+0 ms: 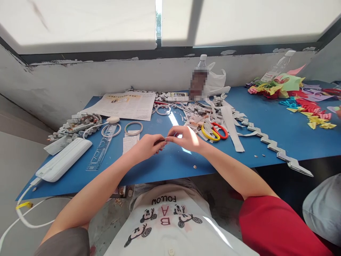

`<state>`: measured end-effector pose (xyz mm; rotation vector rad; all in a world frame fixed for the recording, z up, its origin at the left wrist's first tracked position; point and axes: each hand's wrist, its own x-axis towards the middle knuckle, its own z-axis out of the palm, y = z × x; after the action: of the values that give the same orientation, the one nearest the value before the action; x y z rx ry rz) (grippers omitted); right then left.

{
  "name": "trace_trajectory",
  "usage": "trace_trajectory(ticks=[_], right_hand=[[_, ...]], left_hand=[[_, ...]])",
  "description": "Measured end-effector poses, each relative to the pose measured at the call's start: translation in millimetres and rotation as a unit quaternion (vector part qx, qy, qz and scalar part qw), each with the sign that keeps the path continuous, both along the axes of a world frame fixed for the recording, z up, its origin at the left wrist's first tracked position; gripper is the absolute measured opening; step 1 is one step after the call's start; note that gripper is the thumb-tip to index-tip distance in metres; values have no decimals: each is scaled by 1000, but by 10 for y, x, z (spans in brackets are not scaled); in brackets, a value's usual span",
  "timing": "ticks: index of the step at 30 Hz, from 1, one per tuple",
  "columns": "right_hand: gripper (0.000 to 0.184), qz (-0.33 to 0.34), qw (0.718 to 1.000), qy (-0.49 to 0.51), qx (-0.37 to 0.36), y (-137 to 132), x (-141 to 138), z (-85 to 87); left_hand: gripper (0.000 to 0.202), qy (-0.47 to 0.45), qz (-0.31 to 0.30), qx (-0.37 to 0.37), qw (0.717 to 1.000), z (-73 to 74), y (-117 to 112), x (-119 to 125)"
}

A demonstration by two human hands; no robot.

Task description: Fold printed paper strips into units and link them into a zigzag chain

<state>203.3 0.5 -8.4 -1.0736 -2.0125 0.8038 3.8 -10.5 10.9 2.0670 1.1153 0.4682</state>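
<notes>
My left hand (147, 145) and my right hand (186, 138) meet over the middle of the blue table (279, 131). Both pinch a small grey folded paper piece (165, 140) between their fingertips. Just right of my right hand lie scissors with yellow and red handles (214, 132). A heap of grey paper strips and scraps (202, 112) spreads behind them, and a long folded zigzag paper chain (277, 151) runs off to the right front edge.
At the left lie a white power bank (64, 160) with cable, a clear ruler (102, 149), tape rings (133, 128), another folded chain (77, 126) and a newspaper (126, 105). A bottle (199, 78) stands at the back; coloured folded papers (301, 97) lie far right. Another person's sleeve (323, 209) shows bottom right.
</notes>
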Motion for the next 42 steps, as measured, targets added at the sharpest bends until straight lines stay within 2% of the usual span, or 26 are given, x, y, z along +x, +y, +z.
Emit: trace_trajectory(ticks=[4,9,12,19,27,30,34,39,42], right_hand=[[16,-5,1000,-15,-10,-3,-10,5],[20,29,998,1,-49,28,34,4],[23,60,995,-27,-79,31,62,1],[18,45,995,-90,-25,-9,10,16],[24,18,998,-6,-61,-12,-14,40],[34,36,994,34,-98,7,6,23],[37,58,987,55,-138,-6,2,3],[40,47,995,66,-63,-33,-8,12],[39,41,997,56,17,1,24,-11]], left_hand=[[25,-6,0,-20,1000,52,-10,-12],[26,-5,5,-46,999,76,-35,-2],[28,-1,7,-52,999,79,-45,12],[32,21,-17,-66,997,105,-12,-14],[29,-29,5,-69,997,126,-25,-11],[31,-79,24,-69,994,77,-41,4],[36,-117,58,-72,989,34,-59,27],[37,-159,59,-95,981,40,-49,40],[34,-212,39,-157,964,55,-15,33]])
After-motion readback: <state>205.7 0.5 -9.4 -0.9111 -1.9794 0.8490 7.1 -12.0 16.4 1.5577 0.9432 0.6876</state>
